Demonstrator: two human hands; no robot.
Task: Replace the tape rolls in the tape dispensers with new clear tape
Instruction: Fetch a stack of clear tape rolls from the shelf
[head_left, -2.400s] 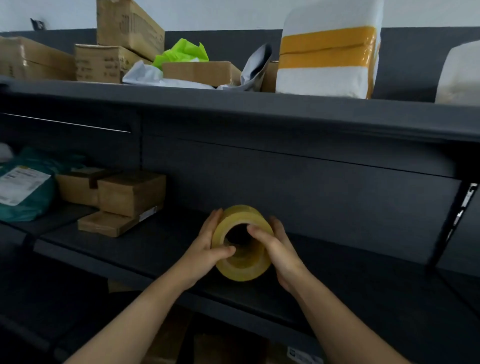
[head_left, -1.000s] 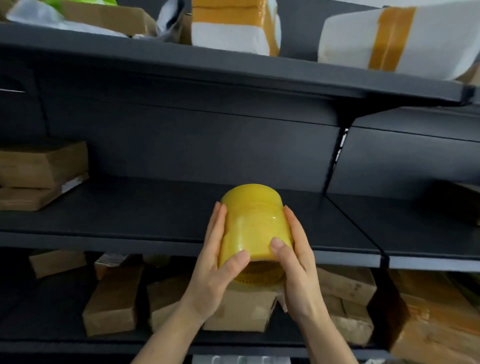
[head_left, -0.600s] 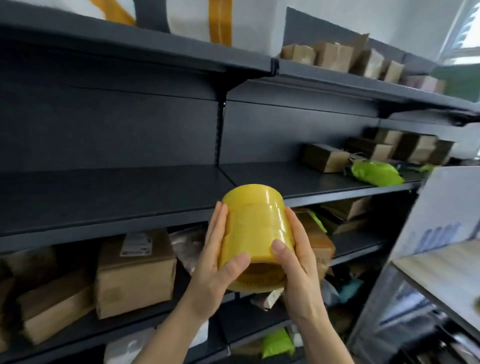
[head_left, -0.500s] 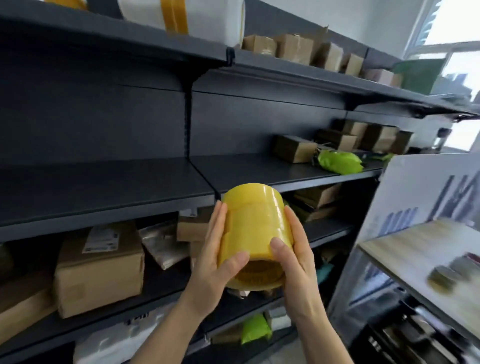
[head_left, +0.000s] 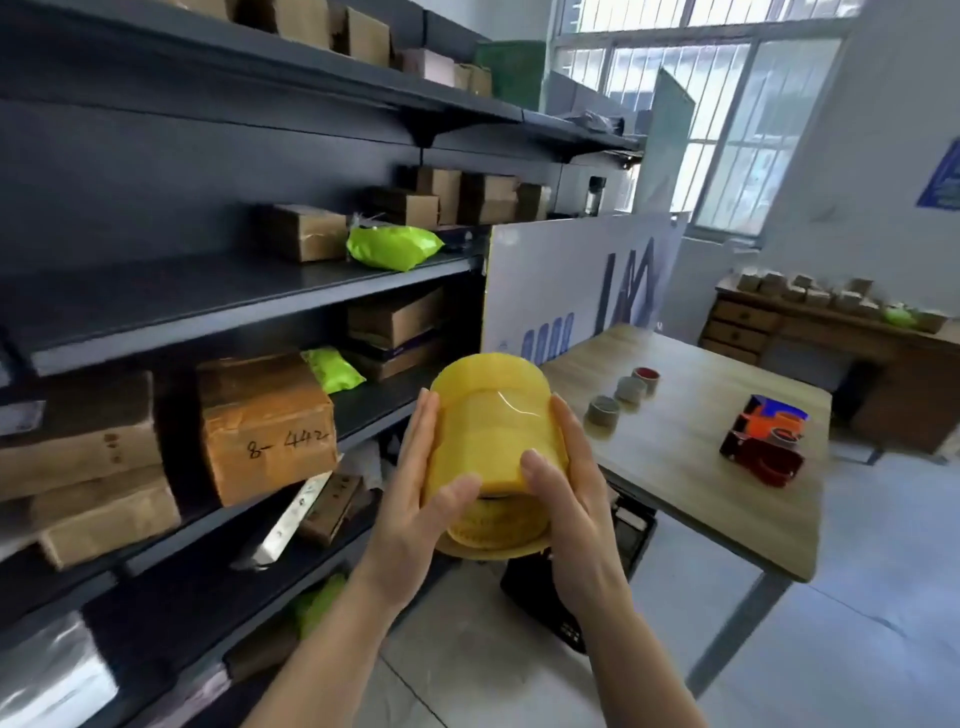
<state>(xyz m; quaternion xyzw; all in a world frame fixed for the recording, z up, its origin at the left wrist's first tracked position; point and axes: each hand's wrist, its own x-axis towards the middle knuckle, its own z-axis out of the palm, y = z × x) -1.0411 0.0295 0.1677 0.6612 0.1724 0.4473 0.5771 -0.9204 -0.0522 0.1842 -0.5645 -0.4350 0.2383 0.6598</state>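
I hold a wrapped yellowish stack of clear tape rolls (head_left: 493, 436) in front of me, between both hands. My left hand (head_left: 415, 499) grips its left side and my right hand (head_left: 576, 499) grips its right side, thumbs on the near face. On the wooden table (head_left: 691, 467) to the right lie red and orange-blue tape dispensers (head_left: 766, 441). Three small used tape rolls (head_left: 623, 395) stand in a row near the table's left edge.
Dark metal shelving (head_left: 208, 306) with cardboard boxes (head_left: 265, 426) and green bags (head_left: 389, 247) runs along the left. A white printed board (head_left: 571, 280) stands behind the table. A wooden desk (head_left: 831, 332) with small boxes is at the far right, under windows.
I lifted the tape stack off the shelf, tipped it upright, and turned right; the view swung from the shelves to the table with the dispensers. Both hands kept their grip.
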